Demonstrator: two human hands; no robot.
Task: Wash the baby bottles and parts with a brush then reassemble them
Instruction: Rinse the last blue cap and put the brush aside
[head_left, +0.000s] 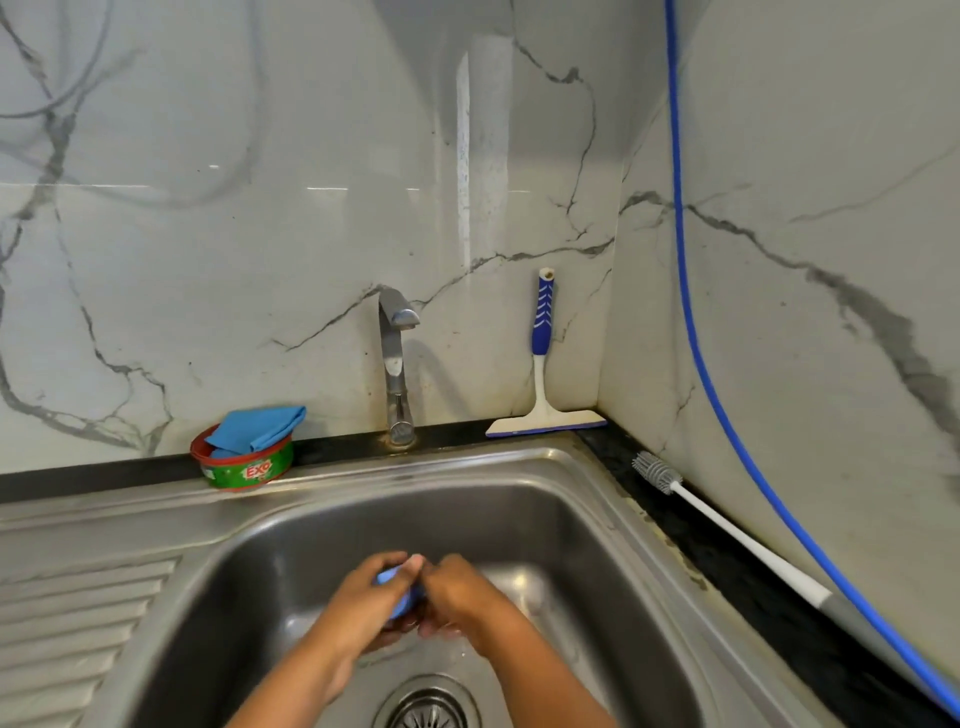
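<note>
Left edge: ribbed drainboard (78, 623), part of the steel sink (545, 499) unit. Behind it on the ledge is a red-green soap tub (244, 470), with a folded blue cloth (260, 428) sitting in it and sticking out over the rim.

My left hand (358, 603) is over the basin, fingers curled round a small blue part (390, 577). It's motion-blurred, so I can't tell which bottle piece it is. It sits between both my hands, low in the basin, above and behind the drain (428, 706). The tap (397, 364) is on the back ledge, spout pointing toward the basin, roughly in line with the hands. I can't make out any water stream.

My right hand (460, 592) is touching the left, fingers curled onto the same blue part, thumb tips meeting on top. So both hands are clamped on it.

Right of the tap, a squeegee (543, 374) with a blue-white handle leans upright against the marble wall, blade on the ledge. Further right, the bottle brush (753, 542) lies flat on the dark counter strip beside the sink, bristle head toward the back corner, well apart from my hands. A blue hose (674, 130) runs down the right wall just beyond it.
</note>
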